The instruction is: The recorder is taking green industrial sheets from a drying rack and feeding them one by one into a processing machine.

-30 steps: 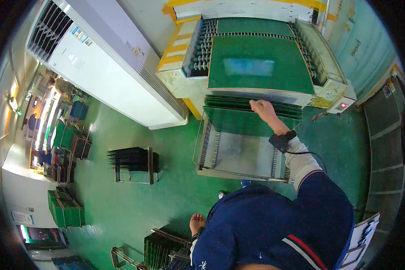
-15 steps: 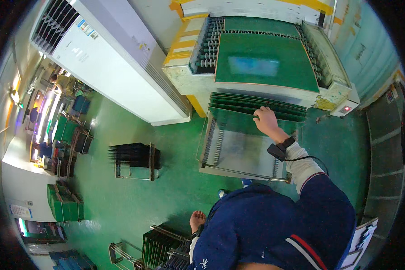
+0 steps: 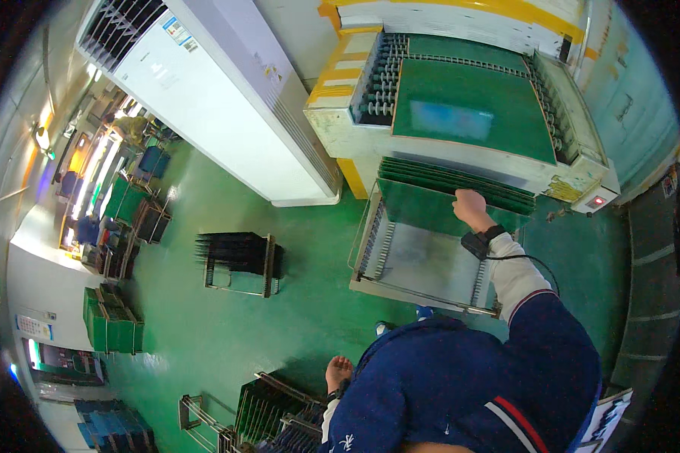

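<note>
My right hand (image 3: 471, 208) is closed on the top edge of the nearest green panel (image 3: 419, 204), which stands in a wire-sided rack (image 3: 423, 296) in front of me. Several more green panels (image 3: 461, 178) stand upright close behind it, toward the machine. The rack's near part shows a pale grey base (image 3: 427, 260) between toothed side rails. Down by my left side hangs my left hand (image 3: 338, 373), its fingers loosely curled with nothing visible in them. It is nearest to a rack of dark green panels (image 3: 268, 411) at the lower edge.
Beyond the rack is a roller conveyor machine (image 3: 374, 83) carrying a large green panel (image 3: 468, 109). A tall white air conditioner (image 3: 227, 98) stands to its left. Another rack of dark panels (image 3: 238, 253) sits on the green floor. Far left, a person (image 3: 132, 128) is near lit benches.
My right hand has gone from lying over the nearest panel's top edge with fingers spread to a closed grip there. The view has shifted slightly; my left hand still hangs low.
</note>
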`<action>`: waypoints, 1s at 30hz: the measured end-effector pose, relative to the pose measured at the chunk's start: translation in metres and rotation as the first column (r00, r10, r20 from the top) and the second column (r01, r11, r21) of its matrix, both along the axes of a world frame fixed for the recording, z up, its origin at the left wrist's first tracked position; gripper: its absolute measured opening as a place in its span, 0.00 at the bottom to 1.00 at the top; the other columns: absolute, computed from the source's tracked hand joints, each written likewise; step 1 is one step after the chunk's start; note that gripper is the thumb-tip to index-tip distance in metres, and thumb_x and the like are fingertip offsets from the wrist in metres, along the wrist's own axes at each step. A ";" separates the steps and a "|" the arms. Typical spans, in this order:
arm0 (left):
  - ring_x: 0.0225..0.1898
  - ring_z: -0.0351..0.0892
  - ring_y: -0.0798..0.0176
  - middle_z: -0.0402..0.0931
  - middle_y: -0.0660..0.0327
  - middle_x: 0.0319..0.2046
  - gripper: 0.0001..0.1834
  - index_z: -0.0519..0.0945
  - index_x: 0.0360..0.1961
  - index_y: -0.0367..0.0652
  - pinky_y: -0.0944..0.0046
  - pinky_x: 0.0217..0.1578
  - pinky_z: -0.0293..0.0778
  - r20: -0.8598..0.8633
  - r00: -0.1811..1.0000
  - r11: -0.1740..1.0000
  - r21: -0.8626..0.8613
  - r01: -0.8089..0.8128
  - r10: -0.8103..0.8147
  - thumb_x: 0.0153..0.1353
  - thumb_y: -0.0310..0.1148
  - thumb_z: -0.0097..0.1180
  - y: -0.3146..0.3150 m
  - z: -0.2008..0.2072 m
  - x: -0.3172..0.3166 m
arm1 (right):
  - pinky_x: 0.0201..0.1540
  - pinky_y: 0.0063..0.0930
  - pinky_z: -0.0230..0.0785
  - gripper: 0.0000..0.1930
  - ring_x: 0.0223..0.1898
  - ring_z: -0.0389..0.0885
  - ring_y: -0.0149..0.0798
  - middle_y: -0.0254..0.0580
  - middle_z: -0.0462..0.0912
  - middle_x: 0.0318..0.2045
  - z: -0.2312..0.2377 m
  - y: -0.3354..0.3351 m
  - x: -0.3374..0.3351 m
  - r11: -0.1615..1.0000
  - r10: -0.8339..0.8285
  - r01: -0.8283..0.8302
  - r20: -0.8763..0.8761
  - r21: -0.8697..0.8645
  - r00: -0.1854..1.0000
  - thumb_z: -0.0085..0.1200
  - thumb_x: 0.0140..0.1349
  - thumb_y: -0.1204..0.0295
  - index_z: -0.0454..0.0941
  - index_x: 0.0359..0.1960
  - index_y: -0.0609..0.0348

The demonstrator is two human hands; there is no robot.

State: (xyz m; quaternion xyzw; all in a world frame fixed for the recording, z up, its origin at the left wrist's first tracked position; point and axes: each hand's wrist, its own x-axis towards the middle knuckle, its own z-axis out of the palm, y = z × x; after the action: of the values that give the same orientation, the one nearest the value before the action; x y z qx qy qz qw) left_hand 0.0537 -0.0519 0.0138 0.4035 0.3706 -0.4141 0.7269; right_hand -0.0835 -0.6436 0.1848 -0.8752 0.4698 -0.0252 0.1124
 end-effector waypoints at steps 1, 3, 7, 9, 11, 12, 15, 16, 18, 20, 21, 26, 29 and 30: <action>0.28 0.68 0.61 0.68 0.64 0.22 0.09 0.69 0.25 0.44 0.62 0.33 0.67 0.015 1.000 1.000 -0.028 -0.008 0.008 0.60 0.35 0.43 0.001 0.000 -0.001 | 0.33 0.45 0.68 0.10 0.33 0.76 0.53 0.50 0.77 0.26 0.003 0.001 0.000 1.000 -0.014 0.014 0.022 -0.018 1.000 0.54 0.48 0.66 0.73 0.24 0.60; 0.28 0.68 0.61 0.68 0.64 0.22 0.09 0.69 0.25 0.45 0.63 0.32 0.67 0.055 0.998 0.990 -0.134 0.033 -0.026 0.60 0.35 0.43 0.009 -0.008 0.000 | 0.33 0.45 0.67 0.10 0.32 0.75 0.53 0.50 0.77 0.26 0.003 0.002 0.000 0.999 0.001 0.001 0.030 -0.036 1.000 0.54 0.48 0.66 0.73 0.24 0.60; 0.28 0.67 0.62 0.67 0.64 0.22 0.09 0.68 0.24 0.46 0.65 0.32 0.65 0.022 0.999 0.998 0.061 0.024 -0.025 0.60 0.35 0.42 -0.003 0.004 -0.002 | 0.31 0.46 0.65 0.10 0.31 0.75 0.53 0.49 0.76 0.24 -0.003 0.008 -0.003 0.994 -0.002 0.014 0.111 -0.107 0.994 0.55 0.47 0.67 0.72 0.24 0.60; 0.28 0.67 0.63 0.67 0.65 0.22 0.08 0.68 0.24 0.46 0.65 0.32 0.65 0.032 0.999 1.000 0.014 0.022 -0.023 0.59 0.34 0.43 0.005 -0.002 -0.003 | 0.29 0.45 0.66 0.08 0.29 0.76 0.52 0.49 0.76 0.22 -0.002 0.016 -0.001 0.989 0.003 0.016 0.121 -0.149 0.993 0.54 0.46 0.67 0.72 0.22 0.60; 0.28 0.67 0.63 0.67 0.65 0.22 0.08 0.68 0.24 0.47 0.65 0.32 0.65 0.043 0.999 0.999 -0.034 0.029 -0.027 0.59 0.34 0.44 -0.001 0.003 -0.001 | 0.27 0.44 0.66 0.08 0.27 0.76 0.51 0.49 0.77 0.21 -0.003 0.017 -0.002 0.981 0.000 0.025 0.131 -0.192 0.991 0.53 0.46 0.68 0.73 0.20 0.59; 0.27 0.67 0.62 0.67 0.65 0.21 0.07 0.68 0.24 0.47 0.64 0.31 0.65 0.049 0.999 1.000 -0.012 0.015 -0.014 0.58 0.33 0.44 -0.003 0.006 -0.002 | 0.29 0.44 0.66 0.09 0.29 0.76 0.51 0.48 0.77 0.22 -0.004 0.015 -0.003 0.986 -0.009 0.027 0.111 -0.166 0.994 0.53 0.47 0.67 0.73 0.22 0.60; 0.26 0.67 0.62 0.68 0.65 0.21 0.06 0.68 0.24 0.47 0.63 0.30 0.66 0.026 0.999 0.999 0.027 0.022 -0.023 0.57 0.32 0.44 -0.002 0.009 0.003 | 0.31 0.45 0.66 0.10 0.30 0.76 0.51 0.48 0.77 0.24 0.000 0.018 -0.001 0.992 -0.030 0.039 0.077 -0.122 0.997 0.54 0.47 0.66 0.72 0.25 0.60; 0.25 0.67 0.62 0.68 0.65 0.22 0.06 0.68 0.24 0.47 0.63 0.29 0.66 -0.006 0.999 0.998 0.043 0.043 -0.043 0.57 0.32 0.44 -0.001 0.007 0.005 | 0.30 0.45 0.66 0.10 0.30 0.76 0.51 0.48 0.77 0.24 0.002 0.020 0.000 0.993 -0.041 0.047 0.061 -0.106 0.997 0.53 0.48 0.66 0.72 0.25 0.60; 0.25 0.66 0.63 0.67 0.65 0.21 0.06 0.68 0.24 0.47 0.63 0.29 0.66 -0.017 1.000 0.999 -0.021 0.024 -0.024 0.58 0.32 0.44 0.009 -0.006 0.007 | 0.30 0.45 0.66 0.10 0.30 0.76 0.51 0.48 0.77 0.23 0.001 0.022 -0.001 0.990 -0.036 0.046 0.075 -0.131 0.997 0.53 0.48 0.66 0.72 0.25 0.60; 0.24 0.66 0.63 0.67 0.65 0.21 0.07 0.67 0.24 0.47 0.63 0.29 0.66 -0.037 0.999 0.996 -0.085 0.005 -0.008 0.58 0.32 0.44 0.009 -0.006 0.007 | 0.30 0.45 0.66 0.10 0.30 0.76 0.50 0.48 0.77 0.23 -0.001 0.024 0.000 0.987 -0.033 0.046 0.082 -0.155 0.996 0.53 0.47 0.66 0.72 0.25 0.60; 0.23 0.65 0.64 0.66 0.66 0.21 0.07 0.67 0.23 0.47 0.63 0.29 0.66 -0.046 0.998 0.999 -0.041 -0.034 0.032 0.58 0.32 0.43 0.009 -0.005 0.006 | 0.30 0.45 0.65 0.09 0.29 0.76 0.51 0.48 0.77 0.23 -0.001 0.024 0.000 0.985 -0.028 0.043 0.090 -0.168 0.996 0.53 0.47 0.66 0.72 0.25 0.60; 0.22 0.62 0.65 0.63 0.66 0.19 0.08 0.65 0.22 0.47 0.64 0.28 0.65 -0.034 0.999 0.994 0.102 -0.030 0.034 0.59 0.32 0.42 -0.006 0.022 0.001 | 0.31 0.46 0.65 0.09 0.30 0.76 0.51 0.47 0.77 0.23 -0.004 0.020 0.000 0.983 -0.035 0.050 0.091 -0.176 0.995 0.53 0.47 0.67 0.72 0.24 0.59; 0.22 0.62 0.65 0.63 0.67 0.19 0.09 0.65 0.22 0.47 0.64 0.28 0.64 -0.025 0.999 0.999 0.041 -0.023 0.024 0.59 0.32 0.42 0.001 0.016 0.001 | 0.31 0.46 0.65 0.09 0.30 0.76 0.50 0.47 0.78 0.23 -0.001 0.020 0.001 0.985 -0.035 0.050 0.089 -0.167 0.995 0.53 0.47 0.67 0.72 0.24 0.59; 0.22 0.62 0.65 0.63 0.67 0.19 0.09 0.65 0.22 0.47 0.64 0.28 0.65 -0.016 1.000 1.000 0.007 -0.011 0.011 0.59 0.32 0.43 0.004 0.012 0.001 | 0.31 0.46 0.65 0.09 0.30 0.76 0.50 0.47 0.78 0.23 -0.001 0.019 0.002 0.985 -0.041 0.054 0.081 -0.166 0.996 0.53 0.47 0.67 0.72 0.24 0.59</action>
State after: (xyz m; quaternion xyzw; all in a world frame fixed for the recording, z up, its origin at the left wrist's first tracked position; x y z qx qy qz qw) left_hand 0.0551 -0.0476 0.0261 0.4009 0.3799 -0.4120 0.7247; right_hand -0.0815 -0.6241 0.1836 -0.8684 0.4823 -0.1011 0.0557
